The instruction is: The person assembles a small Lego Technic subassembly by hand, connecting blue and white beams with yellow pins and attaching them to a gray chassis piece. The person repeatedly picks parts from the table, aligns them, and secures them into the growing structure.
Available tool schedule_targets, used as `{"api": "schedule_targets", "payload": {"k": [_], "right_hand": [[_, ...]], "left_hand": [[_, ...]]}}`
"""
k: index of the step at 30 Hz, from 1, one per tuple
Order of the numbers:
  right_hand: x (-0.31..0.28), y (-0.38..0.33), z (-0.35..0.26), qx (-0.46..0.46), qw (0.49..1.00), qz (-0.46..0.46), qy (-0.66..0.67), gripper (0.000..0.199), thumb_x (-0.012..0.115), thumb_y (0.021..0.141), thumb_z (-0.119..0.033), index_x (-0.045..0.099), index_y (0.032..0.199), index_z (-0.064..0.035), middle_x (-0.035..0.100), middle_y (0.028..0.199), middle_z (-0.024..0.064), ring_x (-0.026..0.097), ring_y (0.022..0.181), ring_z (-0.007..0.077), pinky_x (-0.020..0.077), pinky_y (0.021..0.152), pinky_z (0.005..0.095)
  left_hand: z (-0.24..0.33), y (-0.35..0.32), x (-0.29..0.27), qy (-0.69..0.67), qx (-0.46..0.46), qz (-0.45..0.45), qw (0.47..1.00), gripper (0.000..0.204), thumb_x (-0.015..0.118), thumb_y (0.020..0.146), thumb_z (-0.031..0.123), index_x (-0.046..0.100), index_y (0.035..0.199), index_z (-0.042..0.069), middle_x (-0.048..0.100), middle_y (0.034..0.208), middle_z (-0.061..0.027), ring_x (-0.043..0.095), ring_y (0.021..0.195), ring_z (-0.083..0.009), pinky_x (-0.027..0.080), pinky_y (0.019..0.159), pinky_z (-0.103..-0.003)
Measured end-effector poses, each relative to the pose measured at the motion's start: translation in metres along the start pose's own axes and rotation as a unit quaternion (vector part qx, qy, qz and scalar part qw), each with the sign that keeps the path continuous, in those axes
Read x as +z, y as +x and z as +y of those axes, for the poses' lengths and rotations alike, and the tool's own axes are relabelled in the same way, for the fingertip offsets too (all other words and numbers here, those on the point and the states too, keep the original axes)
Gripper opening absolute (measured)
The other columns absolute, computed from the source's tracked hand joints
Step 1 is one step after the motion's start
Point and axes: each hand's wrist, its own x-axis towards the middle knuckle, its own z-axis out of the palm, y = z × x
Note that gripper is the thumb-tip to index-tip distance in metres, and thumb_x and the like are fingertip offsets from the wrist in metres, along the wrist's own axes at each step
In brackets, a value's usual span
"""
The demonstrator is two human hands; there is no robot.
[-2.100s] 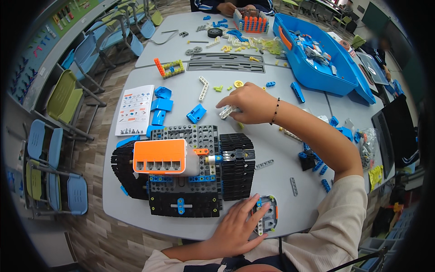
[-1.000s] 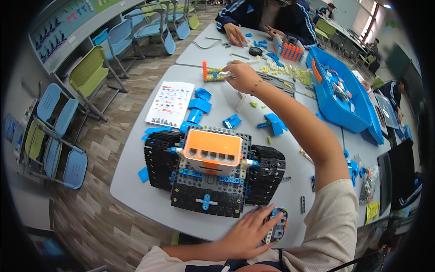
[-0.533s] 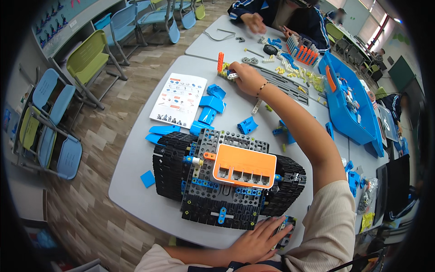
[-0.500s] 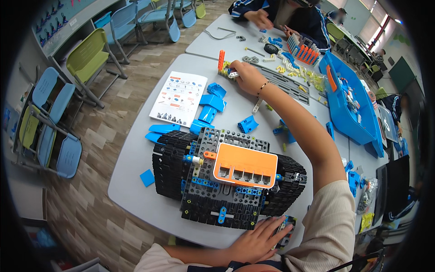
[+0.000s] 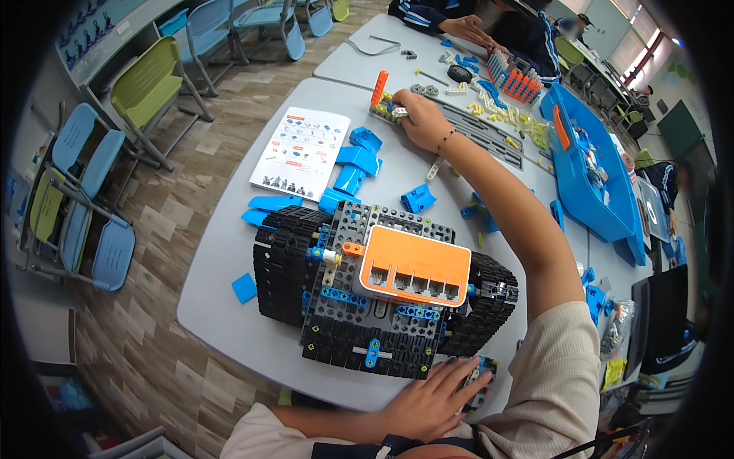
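Observation:
My right hand (image 5: 419, 120) is stretched far across the grey table (image 5: 222, 306), its fingers pinched on a small pale grey piece (image 5: 398, 112). The piece is held against a little yellow-green assembly with an upright orange beam (image 5: 378, 88). My left hand (image 5: 434, 398) lies flat with fingers spread at the near table edge, resting on a small grey and blue module (image 5: 480, 380). Between the hands stands a large black tracked vehicle (image 5: 367, 298) with a grey beam frame and an orange box (image 5: 413, 266) on top.
An instruction booklet (image 5: 300, 153) and loose blue parts (image 5: 355, 164) lie left of my right arm. A blue parts bin (image 5: 592, 180) stands at the right. Another person's hands (image 5: 466, 27) work at the far table. Chairs (image 5: 149, 96) line the left.
My right hand carried the small pale piece from the middle of the table out to the orange-beam assembly. My view shifted nearer to the vehicle. The left hand stayed on the module.

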Motion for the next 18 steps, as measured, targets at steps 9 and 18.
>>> {"api": "schedule_targets", "payload": {"k": [9, 18], "right_hand": [[-0.002, 0.003, -0.002, 0.009, 1.000, -0.026, -0.006, 0.029, 0.054, 0.086, -0.003, 0.053, 0.114, -0.0035, 0.063, 0.103, 0.0206, 0.058, 0.103, 0.0378, 0.0459, 0.090, 0.0445], [-0.001, -0.006, -0.002, -0.028, 0.999, -0.029, 0.012, 0.029, 0.056, 0.085, -0.002, 0.054, 0.114, -0.0044, 0.062, 0.102, 0.0187, 0.058, 0.102, 0.0367, 0.0465, 0.089, 0.0439]], "left_hand": [[0.004, 0.001, -0.034, -0.203, 0.050, -0.029, 0.977, 0.071, 0.063, 0.092, 0.021, 0.029, 0.151, 0.004, 0.026, 0.152, -0.0251, 0.030, 0.141, -0.0391, 0.028, 0.115, -0.045], [0.009, 0.019, -0.245, 0.103, 0.017, 0.237, 0.966, 0.028, 0.057, 0.086, 0.000, 0.063, 0.113, 0.001, 0.067, 0.096, -0.0121, 0.065, 0.093, -0.0213, 0.052, 0.081, -0.036]]}}
